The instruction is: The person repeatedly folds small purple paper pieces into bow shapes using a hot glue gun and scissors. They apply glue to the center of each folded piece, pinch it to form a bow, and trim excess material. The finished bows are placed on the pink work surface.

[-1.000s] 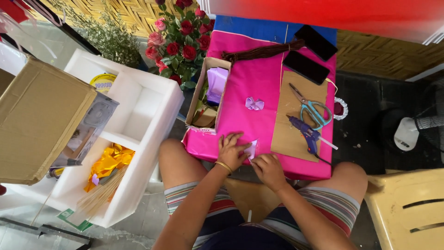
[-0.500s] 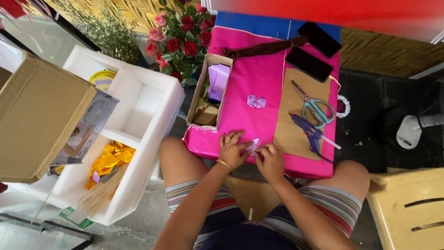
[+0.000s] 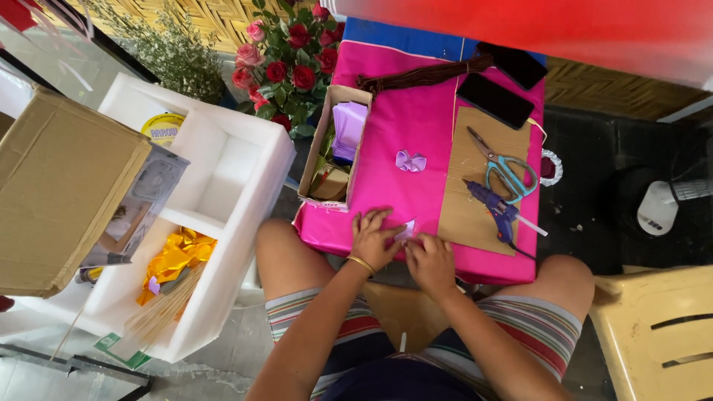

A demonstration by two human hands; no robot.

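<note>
My left hand (image 3: 373, 239) and my right hand (image 3: 431, 261) press down together on a small pale pink paper piece (image 3: 406, 229) at the near edge of the pink-covered table (image 3: 416, 126). Fingers of both hands pinch and flatten the paper; a gold bangle sits on my left wrist. A folded lilac paper flower (image 3: 410, 160) lies further up the pink surface. To the right, a brown cardboard sheet (image 3: 469, 193) carries teal-handled scissors (image 3: 509, 169) and a blue glue gun (image 3: 495, 211).
An open cardboard box (image 3: 336, 148) of purple paper stands at the table's left edge, red roses (image 3: 286, 70) behind it. Two dark phones (image 3: 496, 99) and brown sticks (image 3: 423, 76) lie at the back. A white foam tray (image 3: 223, 186), a brown carton (image 3: 59, 186), a yellow chair (image 3: 661, 334).
Both hands stay on the small paper, shifting slightly as the fingers work it. The view has shifted a little; nothing else on the table moved.
</note>
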